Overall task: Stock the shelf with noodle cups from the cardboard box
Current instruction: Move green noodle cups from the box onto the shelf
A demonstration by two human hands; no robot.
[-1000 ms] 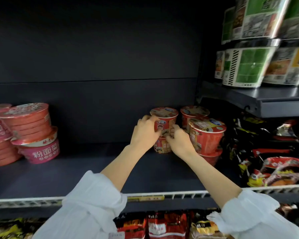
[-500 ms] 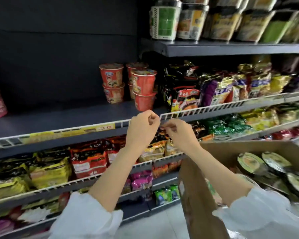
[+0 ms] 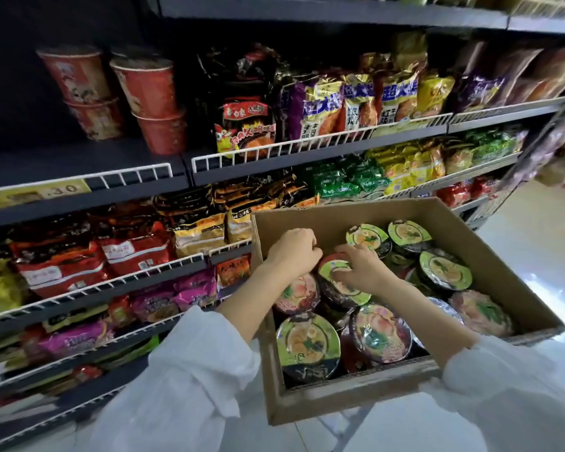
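The shelf [image 3: 79, 164] is mostly bare, with only a few stacked red noodle cups [image 3: 144, 102] at its right end. The cardboard box [image 3: 366, 396] remains nearly full (stocking looks early). Left hand [image 3: 296, 251] and right hand [image 3: 361, 270] close around one green-lidded cup [image 3: 331, 272] inside.

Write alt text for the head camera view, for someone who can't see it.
Both hands reach into an open cardboard box of noodle bowls, the left hand and right hand closing around a green-lidded bowl. Behind stand store shelves with stacked red noodle cups and packet noodles.
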